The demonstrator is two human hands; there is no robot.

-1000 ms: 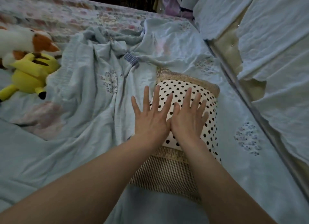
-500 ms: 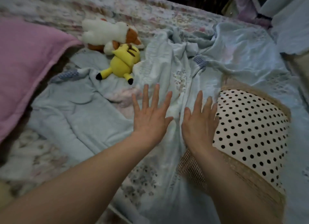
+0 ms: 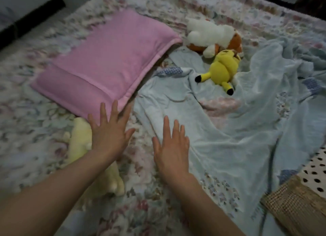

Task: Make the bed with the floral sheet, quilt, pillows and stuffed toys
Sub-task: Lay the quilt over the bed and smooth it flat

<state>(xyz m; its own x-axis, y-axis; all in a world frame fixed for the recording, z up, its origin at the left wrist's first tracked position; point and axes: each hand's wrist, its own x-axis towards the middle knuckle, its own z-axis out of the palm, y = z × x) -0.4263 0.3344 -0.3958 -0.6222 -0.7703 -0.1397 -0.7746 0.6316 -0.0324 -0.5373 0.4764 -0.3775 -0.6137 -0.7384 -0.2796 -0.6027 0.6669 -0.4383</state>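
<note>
Now, from the head view: left hand [image 3: 109, 135] spread, fingers straight and fanned, low over the floral sheet [image 3: 31, 133] just short of the near corner of the pink pillow [image 3: 105, 62]; cannot tell whether touching. Right hand [image 3: 171, 147] likewise flat and spread, at the near-left edge of the quilt [image 3: 229, 147], gripping nothing. Probably set to smooth or pull the quilt straight.

Risk from here: dragging the quilt with the yellow toy [image 3: 222, 68] lying on it and the white and orange toy [image 3: 211, 36] touching that one from behind, so tumbling both or burying them in folds. Could also cover the pale yellow toy [image 3: 79, 142], lying on the sheet beneath the left forearm.

Quilt itself: pale blue, thin, with small flower prints and checked patches, heaped in creases over the right half of the bed, reaching the dotted pillow [image 3: 317, 167] at the right edge. Limp by the look; likely to bunch rather than slide flat.
</note>
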